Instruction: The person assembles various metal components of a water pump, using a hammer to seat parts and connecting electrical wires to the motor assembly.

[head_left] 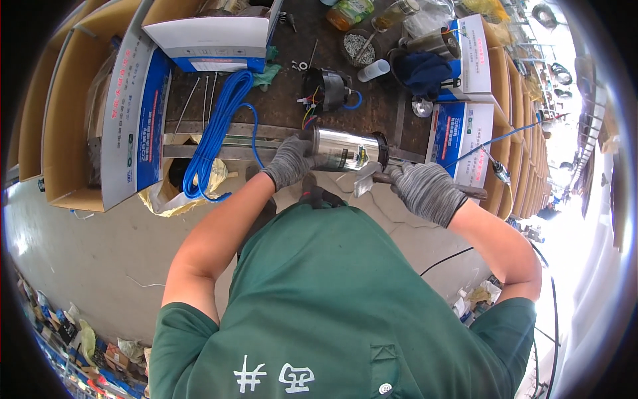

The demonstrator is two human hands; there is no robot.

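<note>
Cylinder (340,149) held by curled left hand (290,162); right hand (428,193) grips hammer (365,180).

Hammer handle (474,193) partly hidden by the right gloved hand (428,191), upper-left carton (211,34) cut off above, and lower-left clutter (100,356) too small to identify.

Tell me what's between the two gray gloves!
In the head view, a shiny metal cylinder and the hammer head lie between the gloved left hand and the gloved right hand.
</note>
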